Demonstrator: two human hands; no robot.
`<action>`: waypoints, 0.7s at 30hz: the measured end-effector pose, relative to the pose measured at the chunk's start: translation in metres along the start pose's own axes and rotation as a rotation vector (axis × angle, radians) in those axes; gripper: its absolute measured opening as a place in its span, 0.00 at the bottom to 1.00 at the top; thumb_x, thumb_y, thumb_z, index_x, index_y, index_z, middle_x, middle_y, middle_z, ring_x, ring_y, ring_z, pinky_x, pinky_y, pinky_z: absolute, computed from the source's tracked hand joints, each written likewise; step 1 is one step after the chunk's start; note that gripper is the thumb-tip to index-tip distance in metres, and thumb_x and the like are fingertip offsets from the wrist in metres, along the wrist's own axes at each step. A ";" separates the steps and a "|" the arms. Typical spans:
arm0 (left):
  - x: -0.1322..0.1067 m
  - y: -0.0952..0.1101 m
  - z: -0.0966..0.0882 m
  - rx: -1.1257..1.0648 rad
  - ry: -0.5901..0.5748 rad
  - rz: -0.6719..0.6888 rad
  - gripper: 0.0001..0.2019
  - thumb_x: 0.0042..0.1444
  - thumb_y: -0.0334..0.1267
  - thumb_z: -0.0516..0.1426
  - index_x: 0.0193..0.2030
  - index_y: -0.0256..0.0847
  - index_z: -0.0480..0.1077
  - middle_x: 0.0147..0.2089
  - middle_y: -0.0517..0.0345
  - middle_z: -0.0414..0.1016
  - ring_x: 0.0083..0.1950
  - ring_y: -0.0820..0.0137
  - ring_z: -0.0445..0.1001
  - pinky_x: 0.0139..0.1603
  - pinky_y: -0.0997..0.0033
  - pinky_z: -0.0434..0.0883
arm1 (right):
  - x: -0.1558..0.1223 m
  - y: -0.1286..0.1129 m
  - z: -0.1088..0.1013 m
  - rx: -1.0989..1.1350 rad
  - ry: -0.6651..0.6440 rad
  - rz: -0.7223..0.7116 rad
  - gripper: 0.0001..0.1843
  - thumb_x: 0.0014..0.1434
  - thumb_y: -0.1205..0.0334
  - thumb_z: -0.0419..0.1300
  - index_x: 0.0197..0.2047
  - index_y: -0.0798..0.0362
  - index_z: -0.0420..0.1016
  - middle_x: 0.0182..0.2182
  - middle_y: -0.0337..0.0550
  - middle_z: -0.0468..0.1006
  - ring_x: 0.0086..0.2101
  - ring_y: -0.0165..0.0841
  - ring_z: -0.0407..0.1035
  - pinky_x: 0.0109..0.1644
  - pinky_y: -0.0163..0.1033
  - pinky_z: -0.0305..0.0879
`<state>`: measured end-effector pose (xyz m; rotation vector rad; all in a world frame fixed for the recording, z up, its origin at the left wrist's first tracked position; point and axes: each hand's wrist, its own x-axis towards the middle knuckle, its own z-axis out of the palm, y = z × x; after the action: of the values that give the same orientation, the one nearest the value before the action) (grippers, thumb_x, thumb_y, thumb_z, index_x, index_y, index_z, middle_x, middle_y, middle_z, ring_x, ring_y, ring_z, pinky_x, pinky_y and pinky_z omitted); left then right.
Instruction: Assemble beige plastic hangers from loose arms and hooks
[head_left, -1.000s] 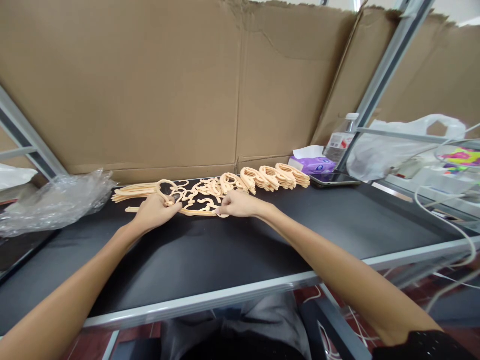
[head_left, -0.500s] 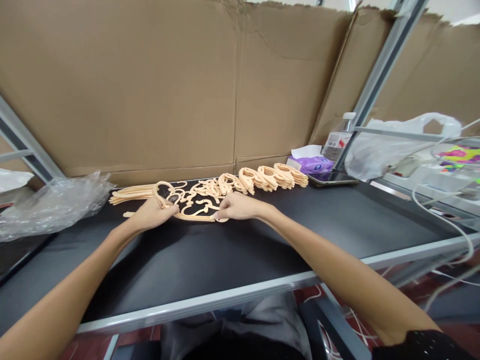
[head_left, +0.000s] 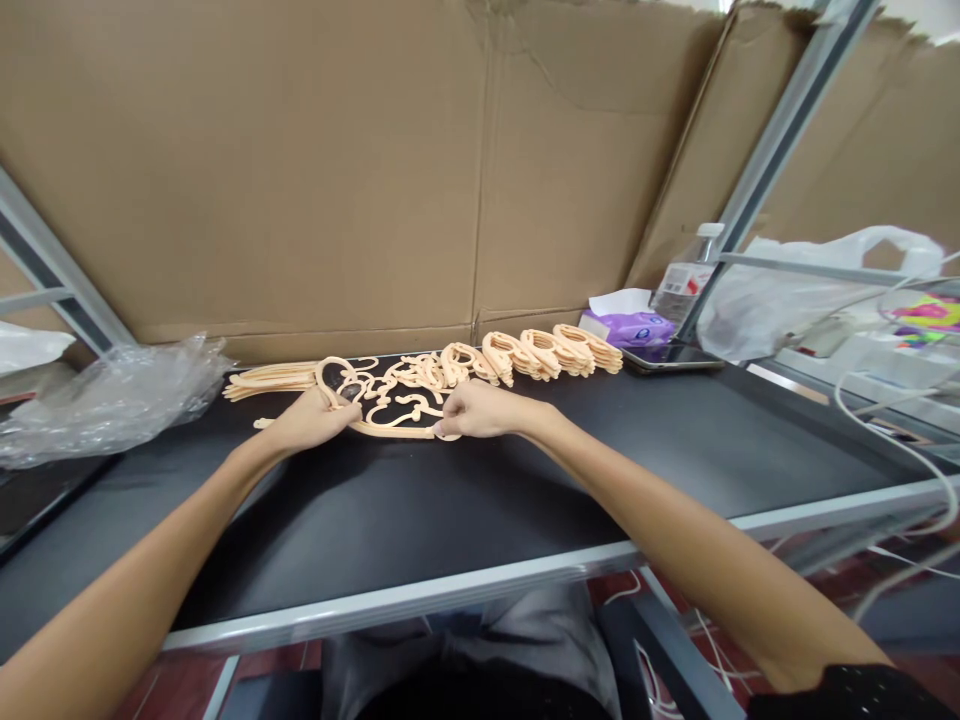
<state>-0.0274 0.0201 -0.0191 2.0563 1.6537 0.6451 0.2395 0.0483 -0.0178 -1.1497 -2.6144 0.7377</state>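
Both my hands are at a beige plastic clothes hanger [head_left: 394, 431], whose long curved bar runs between them just above the black table. My left hand [head_left: 313, 418] is closed around its left part, where a loop rises above the fingers. My right hand [head_left: 480, 409] pinches its right end, and the exact joint there is hidden by the fingertips. Just behind lie loose beige hooks [head_left: 411, 402] in a tangle. Beyond my left hand is a stack of long beige hanger arms [head_left: 271, 379]. Several piles of looped beige hanger pieces [head_left: 551, 352] stretch to the right.
A crumpled clear plastic bag [head_left: 120, 395] lies at the left. At the back right are a purple tissue pack [head_left: 636, 328], a water bottle [head_left: 686, 280] and a dark tablet [head_left: 675, 356]. Cardboard [head_left: 300, 170] walls the back. White cables [head_left: 892, 430] hang at the right.
The view has shifted slightly. Both hands keep their hold on the hanger, with hardly any visible movement.
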 end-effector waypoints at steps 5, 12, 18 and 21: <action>-0.001 0.000 0.000 0.000 0.025 0.003 0.18 0.43 0.47 0.51 0.16 0.44 0.44 0.18 0.65 0.44 0.23 0.75 0.44 0.25 0.70 0.44 | -0.007 -0.008 0.003 -0.147 0.091 -0.009 0.17 0.58 0.53 0.61 0.23 0.55 0.73 0.24 0.40 0.72 0.27 0.29 0.61 0.30 0.35 0.48; -0.001 0.001 -0.001 0.006 0.012 0.002 0.19 0.43 0.48 0.52 0.16 0.44 0.45 0.19 0.64 0.45 0.23 0.75 0.45 0.25 0.70 0.44 | -0.012 -0.013 0.007 -0.422 0.164 -0.121 0.16 0.62 0.53 0.59 0.28 0.54 0.77 0.27 0.46 0.76 0.28 0.33 0.66 0.31 0.38 0.45; -0.004 0.004 -0.003 0.022 0.033 -0.030 0.17 0.42 0.48 0.51 0.16 0.44 0.46 0.19 0.63 0.48 0.23 0.74 0.47 0.25 0.70 0.46 | -0.018 -0.020 0.009 -0.546 0.187 -0.151 0.17 0.65 0.55 0.55 0.31 0.54 0.77 0.30 0.48 0.79 0.30 0.34 0.68 0.31 0.39 0.42; -0.004 0.004 -0.004 0.016 0.037 -0.041 0.16 0.41 0.48 0.51 0.17 0.44 0.46 0.19 0.63 0.47 0.23 0.74 0.47 0.25 0.69 0.46 | -0.019 -0.020 0.010 -0.497 0.210 -0.155 0.17 0.64 0.53 0.56 0.30 0.54 0.77 0.30 0.48 0.78 0.30 0.33 0.66 0.32 0.38 0.43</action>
<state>-0.0273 0.0154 -0.0141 2.0280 1.7222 0.6618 0.2359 0.0193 -0.0157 -1.0436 -2.7327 -0.0726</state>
